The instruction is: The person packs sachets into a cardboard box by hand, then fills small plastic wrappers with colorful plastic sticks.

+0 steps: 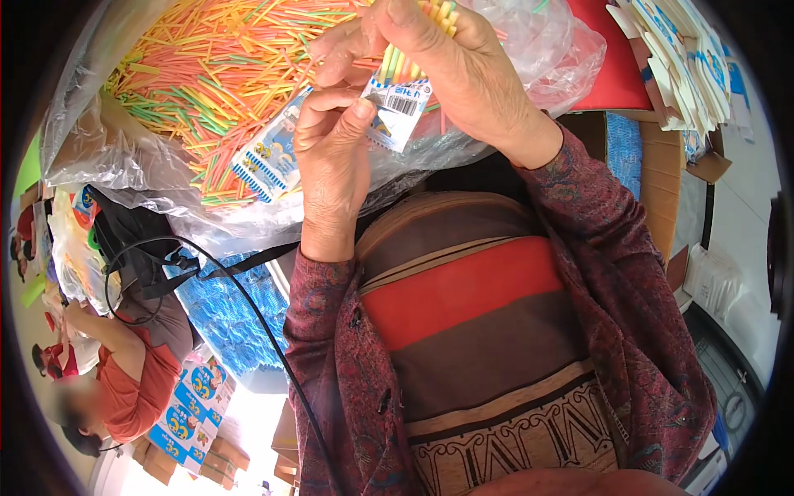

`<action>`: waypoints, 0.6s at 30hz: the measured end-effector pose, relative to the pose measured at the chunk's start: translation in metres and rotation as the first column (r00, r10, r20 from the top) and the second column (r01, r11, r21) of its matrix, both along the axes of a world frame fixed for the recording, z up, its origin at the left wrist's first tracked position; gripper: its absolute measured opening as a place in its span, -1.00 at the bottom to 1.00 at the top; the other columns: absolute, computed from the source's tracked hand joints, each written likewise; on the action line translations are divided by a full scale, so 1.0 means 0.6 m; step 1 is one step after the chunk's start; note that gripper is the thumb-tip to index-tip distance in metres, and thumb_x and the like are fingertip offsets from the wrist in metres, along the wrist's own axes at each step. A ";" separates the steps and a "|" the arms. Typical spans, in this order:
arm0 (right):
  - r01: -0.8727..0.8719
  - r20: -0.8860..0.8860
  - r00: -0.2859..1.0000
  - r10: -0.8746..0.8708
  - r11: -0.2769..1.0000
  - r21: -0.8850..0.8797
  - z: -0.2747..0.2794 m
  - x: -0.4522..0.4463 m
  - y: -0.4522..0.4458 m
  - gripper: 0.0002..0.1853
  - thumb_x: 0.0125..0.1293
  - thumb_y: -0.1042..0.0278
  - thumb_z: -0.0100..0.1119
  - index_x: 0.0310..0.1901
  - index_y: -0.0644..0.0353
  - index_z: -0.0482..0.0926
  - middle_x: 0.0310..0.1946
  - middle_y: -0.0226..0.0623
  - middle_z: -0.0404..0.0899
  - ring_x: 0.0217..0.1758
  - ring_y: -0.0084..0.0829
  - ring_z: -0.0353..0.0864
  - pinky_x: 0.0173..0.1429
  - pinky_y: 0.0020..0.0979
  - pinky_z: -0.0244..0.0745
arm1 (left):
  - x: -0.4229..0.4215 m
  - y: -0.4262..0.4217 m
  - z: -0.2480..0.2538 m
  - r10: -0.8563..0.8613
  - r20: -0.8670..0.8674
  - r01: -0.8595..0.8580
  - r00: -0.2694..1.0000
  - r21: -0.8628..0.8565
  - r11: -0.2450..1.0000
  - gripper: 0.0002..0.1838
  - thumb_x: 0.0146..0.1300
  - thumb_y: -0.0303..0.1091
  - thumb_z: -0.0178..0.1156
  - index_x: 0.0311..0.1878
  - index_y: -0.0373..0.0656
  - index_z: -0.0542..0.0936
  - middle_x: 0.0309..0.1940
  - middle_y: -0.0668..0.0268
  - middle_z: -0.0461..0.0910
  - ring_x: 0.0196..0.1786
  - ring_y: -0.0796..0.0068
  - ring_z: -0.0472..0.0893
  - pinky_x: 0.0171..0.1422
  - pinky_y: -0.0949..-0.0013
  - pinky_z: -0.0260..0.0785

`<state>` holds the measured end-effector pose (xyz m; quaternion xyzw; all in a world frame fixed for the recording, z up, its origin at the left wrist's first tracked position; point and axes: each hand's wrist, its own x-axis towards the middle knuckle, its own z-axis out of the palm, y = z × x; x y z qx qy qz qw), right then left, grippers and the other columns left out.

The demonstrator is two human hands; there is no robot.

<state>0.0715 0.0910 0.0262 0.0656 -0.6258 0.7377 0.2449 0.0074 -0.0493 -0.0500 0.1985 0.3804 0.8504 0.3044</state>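
Observation:
My left hand (335,157) pinches the edge of a small white and blue packet (403,112) with a barcode. Yellowish sticks (399,68) stand in the packet's top, and my right hand (467,78) is closed around them from above. Behind my hands, a large clear plastic bag (120,157) holds a heap of thin coloured sticks (207,83) in orange, yellow, green and pink. Another blue and white packet (269,153) lies on the heap, left of my left hand.
A person (136,380) in an orange shirt is at the lower left, near blue packaging (231,310). A black cable (256,314) hangs beside my left sleeve. Stacked white packets (682,62) and a cardboard box (659,186) are at the right.

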 end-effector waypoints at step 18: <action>-0.123 0.176 0.972 0.157 0.974 -0.190 -0.024 0.002 0.013 -0.57 0.51 0.13 -0.05 0.23 0.26 0.39 0.07 -0.27 0.48 0.17 -0.47 0.45 0.16 -0.48 0.39 | -0.004 0.005 -0.011 0.007 0.190 -0.016 0.982 0.047 0.999 -0.92 0.30 -0.54 0.22 -0.17 -0.17 0.58 -0.06 0.28 0.57 -0.11 0.53 0.56 -0.01 0.43 0.45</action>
